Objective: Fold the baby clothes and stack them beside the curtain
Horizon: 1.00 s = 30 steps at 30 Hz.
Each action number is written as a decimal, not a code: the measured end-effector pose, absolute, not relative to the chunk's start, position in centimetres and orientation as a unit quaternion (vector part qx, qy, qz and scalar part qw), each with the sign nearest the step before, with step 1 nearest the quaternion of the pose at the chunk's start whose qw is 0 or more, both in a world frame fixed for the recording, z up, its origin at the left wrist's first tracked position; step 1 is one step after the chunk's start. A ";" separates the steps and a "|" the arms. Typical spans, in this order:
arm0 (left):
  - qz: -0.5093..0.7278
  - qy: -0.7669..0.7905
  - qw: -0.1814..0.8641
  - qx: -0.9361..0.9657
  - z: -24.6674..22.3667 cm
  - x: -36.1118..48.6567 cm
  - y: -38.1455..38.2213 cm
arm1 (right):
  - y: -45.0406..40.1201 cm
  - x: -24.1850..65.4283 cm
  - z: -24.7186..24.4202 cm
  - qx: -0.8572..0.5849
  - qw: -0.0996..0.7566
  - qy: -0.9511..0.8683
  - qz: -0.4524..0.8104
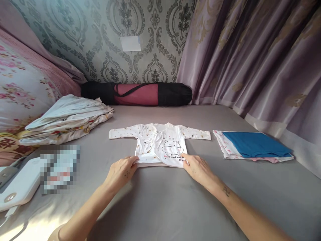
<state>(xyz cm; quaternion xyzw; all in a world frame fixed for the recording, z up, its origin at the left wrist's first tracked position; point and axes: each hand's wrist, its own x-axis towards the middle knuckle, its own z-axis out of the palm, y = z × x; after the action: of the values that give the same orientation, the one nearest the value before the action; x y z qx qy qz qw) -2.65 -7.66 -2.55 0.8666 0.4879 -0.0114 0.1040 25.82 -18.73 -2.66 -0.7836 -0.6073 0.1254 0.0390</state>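
Note:
A small white baby shirt (pixel 160 144) lies spread flat on the grey sheet (pixel 160 201), its sleeves stretched out to both sides. It has small prints, a tied front and an animal drawing. My left hand (pixel 122 169) pinches its lower left corner, fingers closed on the hem. At the lower right corner, my right hand (pixel 198 169) grips the hem in the same way. The fingertips are partly hidden behind the hands.
A stack of light clothes (pixel 67 117) lies at the left, beside a floral pillow (pixel 22 77). Folded clothes with a blue piece (pixel 255 144) on top are at the right. A black and red rolled bag (pixel 136 94) lies along the wall. A white power bank (pixel 25 180) and a blurred packet (pixel 61 170) sit front left.

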 end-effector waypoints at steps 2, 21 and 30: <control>-0.006 0.491 0.109 0.864 -2.5 -3.0 -8.0 | -19.0 25.7 -2.7 -0.783 0.032 -0.610 0.121; 0.081 0.369 0.028 0.925 -6.1 3.0 -4.7 | -11.6 19.5 -2.8 -0.649 0.125 -0.749 0.038; 0.008 0.379 0.098 0.920 -5.4 1.5 -3.7 | -11.5 20.4 -4.3 -0.641 0.095 -0.750 0.129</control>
<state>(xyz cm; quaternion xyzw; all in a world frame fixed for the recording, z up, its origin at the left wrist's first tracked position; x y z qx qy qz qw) 1.53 -3.69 -5.39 0.9200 0.3794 0.0075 0.0983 20.39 -11.51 -4.35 -0.6412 -0.7504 0.1293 0.0950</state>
